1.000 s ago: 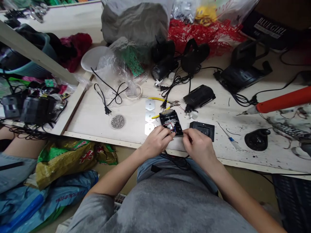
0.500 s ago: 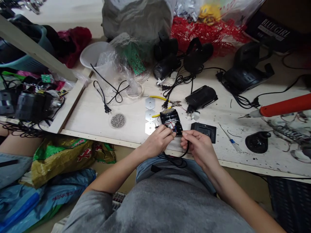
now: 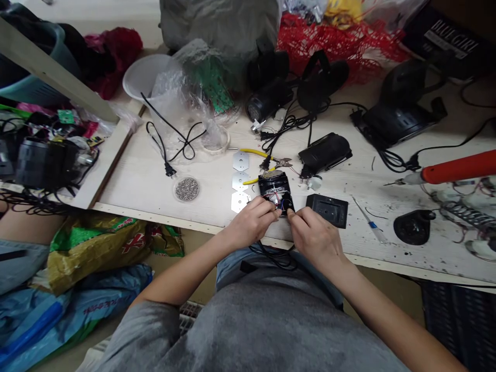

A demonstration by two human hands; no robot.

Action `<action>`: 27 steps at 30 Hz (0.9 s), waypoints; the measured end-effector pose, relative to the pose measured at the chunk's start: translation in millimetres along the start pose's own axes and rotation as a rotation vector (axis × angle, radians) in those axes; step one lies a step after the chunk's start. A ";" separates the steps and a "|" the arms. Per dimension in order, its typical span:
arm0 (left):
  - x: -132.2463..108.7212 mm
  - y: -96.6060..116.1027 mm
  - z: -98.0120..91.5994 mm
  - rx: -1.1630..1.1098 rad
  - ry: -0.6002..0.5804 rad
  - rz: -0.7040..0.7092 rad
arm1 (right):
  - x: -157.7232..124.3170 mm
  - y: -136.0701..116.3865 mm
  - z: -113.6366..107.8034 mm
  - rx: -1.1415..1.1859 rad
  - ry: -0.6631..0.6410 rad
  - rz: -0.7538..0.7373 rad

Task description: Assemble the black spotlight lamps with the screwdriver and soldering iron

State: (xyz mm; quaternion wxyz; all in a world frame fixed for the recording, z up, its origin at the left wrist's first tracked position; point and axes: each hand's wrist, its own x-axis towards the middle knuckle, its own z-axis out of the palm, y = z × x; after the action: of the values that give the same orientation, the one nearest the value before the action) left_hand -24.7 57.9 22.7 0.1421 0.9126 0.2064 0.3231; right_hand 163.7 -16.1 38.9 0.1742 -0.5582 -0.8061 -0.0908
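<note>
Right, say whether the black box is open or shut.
Open: wires show inside the black box, and a black cover plate lies apart from it.

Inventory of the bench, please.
Open electrical housing: 1, black with red wires, held between both hands.
Cover plate: 1, black, right of the hands.
Hexagonal metal plates: 3, silver, left of the hands.
Wire cutters: 1, yellow handles, above the housing.
Soldering iron: 1, orange, far right.
Screwdriver: 1, blue-marked, right of the cover plate.
Metal bead dish: 1, silver, left of the plates.
Power cord with plug: 1, black, above the dish.
Left hand: 1, on the housing.
Right hand: 1, on the housing.
</note>
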 end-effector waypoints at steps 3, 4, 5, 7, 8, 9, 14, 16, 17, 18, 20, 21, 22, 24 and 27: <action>-0.5 -2.6 0.0 -0.004 0.007 -0.003 | -2.5 -8.4 0.2 0.002 0.026 0.044; -1.3 -3.4 0.1 0.002 0.007 0.003 | -3.7 -10.2 -0.5 0.035 0.027 0.064; -2.7 -3.9 0.4 0.018 0.009 0.011 | -4.4 -10.7 -1.9 0.083 0.017 0.089; -7.0 -3.8 1.5 0.080 0.011 0.019 | -3.2 -6.9 -6.7 0.227 -0.018 0.143; -9.7 -3.1 2.6 0.123 0.012 0.010 | -0.6 -2.8 -9.6 0.305 -0.020 0.169; -12.6 -1.9 3.9 0.171 0.017 -0.007 | 3.7 2.3 -12.4 0.374 -0.012 0.191; -22.1 6.7 11.3 0.312 0.116 -0.149 | 43.0 24.5 -14.8 0.479 -0.094 0.069; -21.8 9.5 12.7 0.303 0.132 -0.190 | 58.9 26.7 -10.1 0.455 -0.216 -0.023; -21.0 10.7 13.0 0.297 0.132 -0.206 | 64.9 26.7 -7.5 0.439 -0.267 -0.053; -20.1 11.6 13.1 0.293 0.129 -0.220 | 69.3 26.4 -5.1 0.426 -0.302 -0.074; -18.2 13.1 12.9 0.288 0.135 -0.235 | 73.4 26.3 -1.6 0.414 -0.328 -0.097; -17.5 13.6 12.8 0.284 0.145 -0.236 | 73.5 26.8 -0.6 0.415 -0.325 -0.102; -16.9 14.1 12.7 0.275 0.156 -0.233 | 72.6 27.7 -0.2 0.425 -0.316 -0.106; -16.3 15.0 13.0 0.241 0.171 -0.238 | 69.6 30.3 -0.8 0.466 -0.301 -0.106; -15.7 17.8 13.7 0.172 0.173 -0.288 | 64.8 33.9 -2.6 0.546 -0.279 -0.092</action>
State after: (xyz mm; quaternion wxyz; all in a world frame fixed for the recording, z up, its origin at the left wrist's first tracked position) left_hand -21.8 33.3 11.2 0.0899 0.8512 0.3731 0.3579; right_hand 175.3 51.5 64.4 0.2009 -0.4607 -0.8414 0.1988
